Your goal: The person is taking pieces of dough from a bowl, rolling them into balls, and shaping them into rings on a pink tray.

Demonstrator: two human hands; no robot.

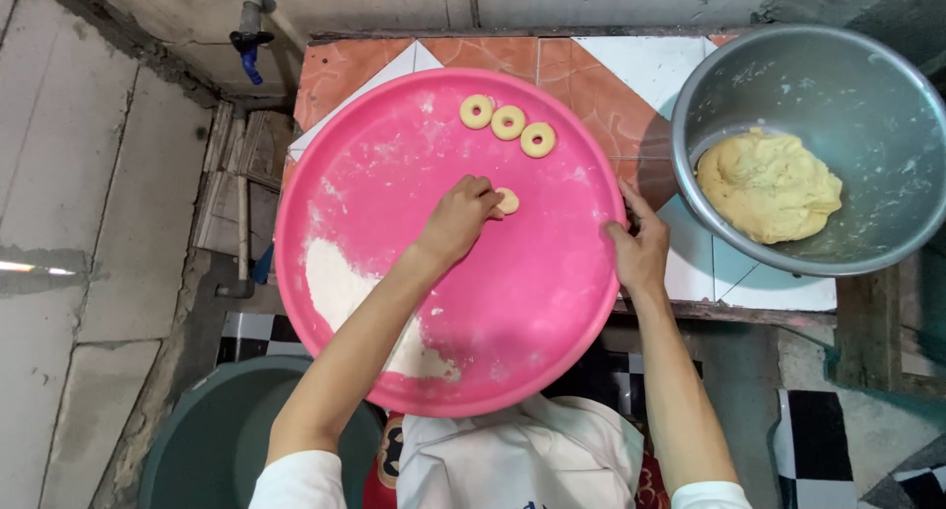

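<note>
Head view, looking straight down. Big round pink tray (512,312) on a tiled table (631,70), tray overhangs table's near edge toward the person.

In tray: 3 dough rings (507,123) in a short row near far rim, touching or nearly touching each other. A 4th dough piece (508,201) lies nr tray centre, below the row, partly covered by fingers; can't tell if it has a hole. Flour pile (340,292) at tray's left-near side, runs under the left forearm; loose flour dusting up toward far-left rim.

Left hand (455,218) over tray centre, fingers curled, tips pinched on the dough piece, pressing or gripping it against tray. Right hand (639,253) at tray's right rim, fingers wrapped on the edge, thumb side on top; holds the rim.

Metal bowl (887,203) right of tray, on table's right end, rim just beside tray rim w/ a narrow gap. In it: one yellow dough lump (769,186), sits left-centre of bowl floor; flour smears on inner wall.

Around: blue tap (249,56) on wall far left. Dark green bucket (212,440) on floor bottom left, partly hidden by left arm. Checkered floor tiles bottom right. White shirt at bottom centre.

Nothing sits btw left hand and ring row; right hand lies btw tray and bowl.
</note>
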